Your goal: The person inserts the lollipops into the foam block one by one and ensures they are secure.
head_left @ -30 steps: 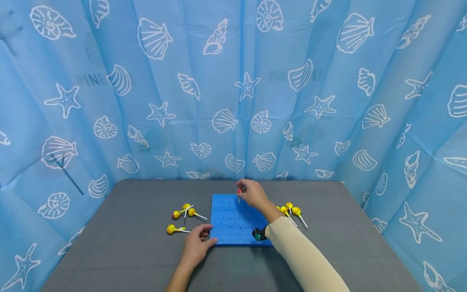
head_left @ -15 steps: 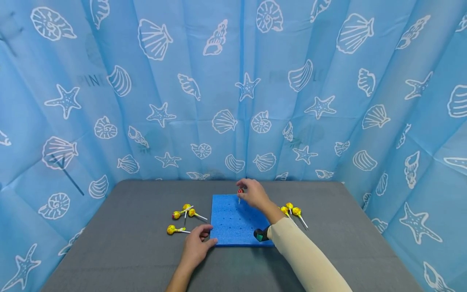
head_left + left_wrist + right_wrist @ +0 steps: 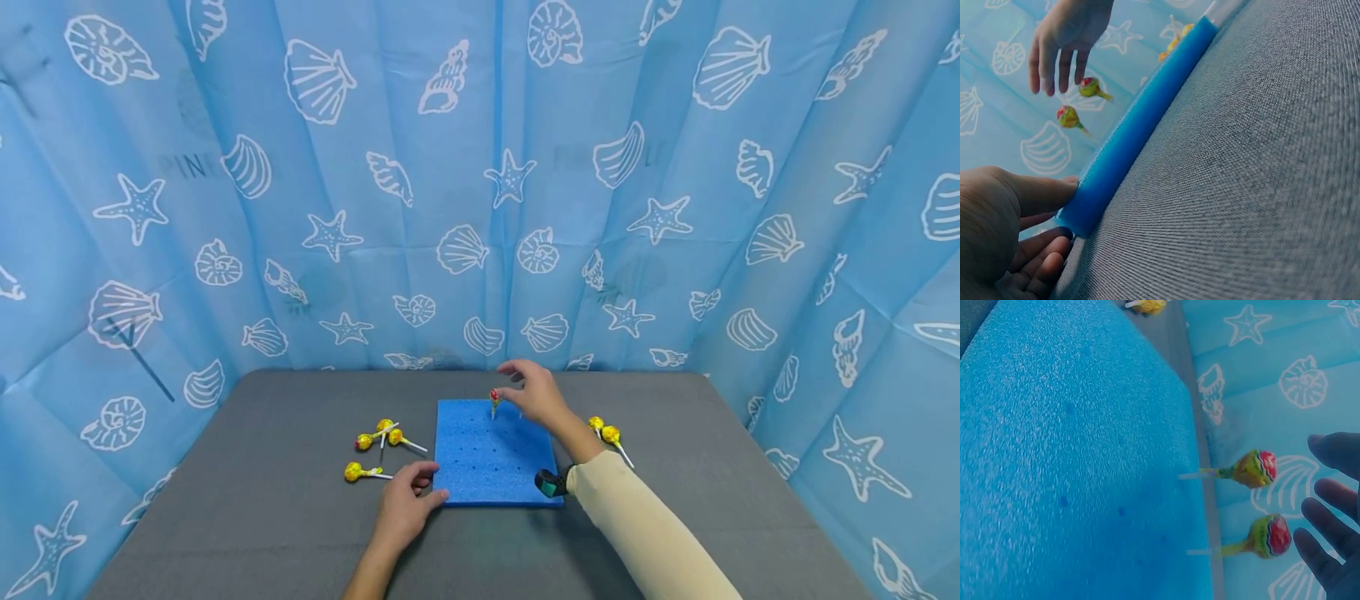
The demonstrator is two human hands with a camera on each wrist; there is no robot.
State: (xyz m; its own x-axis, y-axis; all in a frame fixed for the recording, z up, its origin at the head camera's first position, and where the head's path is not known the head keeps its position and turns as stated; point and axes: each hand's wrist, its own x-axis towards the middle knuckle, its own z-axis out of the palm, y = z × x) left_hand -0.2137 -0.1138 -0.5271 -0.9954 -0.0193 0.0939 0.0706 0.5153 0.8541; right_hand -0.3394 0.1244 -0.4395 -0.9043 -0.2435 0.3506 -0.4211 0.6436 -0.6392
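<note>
Right fingers (image 3: 1329,528) withdrawn — second candy (image 3: 1271,536), wristcams only

Soft, even light is filling the room around the blue board (image 3: 463,488), a faint shadow lying on it beneath the right hand (image 3: 534,395), a darker one falling on the bench (image 3: 262,500) by its near right corner. Beyond the board, the right-wrist view is showing that hand dim, the lollipops (image 3: 1250,470) slightly blurred.

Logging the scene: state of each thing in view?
blue rectangular foam board: flat, some holes unfilled
two round red-yellow wrapped lollipops: upright in board
four round yellow wrapped lollipops, left: lying loose
visible yellow lollipops, right: lying loose
left hand: touching board's near corner
right hand: fingers extended, holding nothing
black wristband: worn
blue fabric curtain: hanging
</note>
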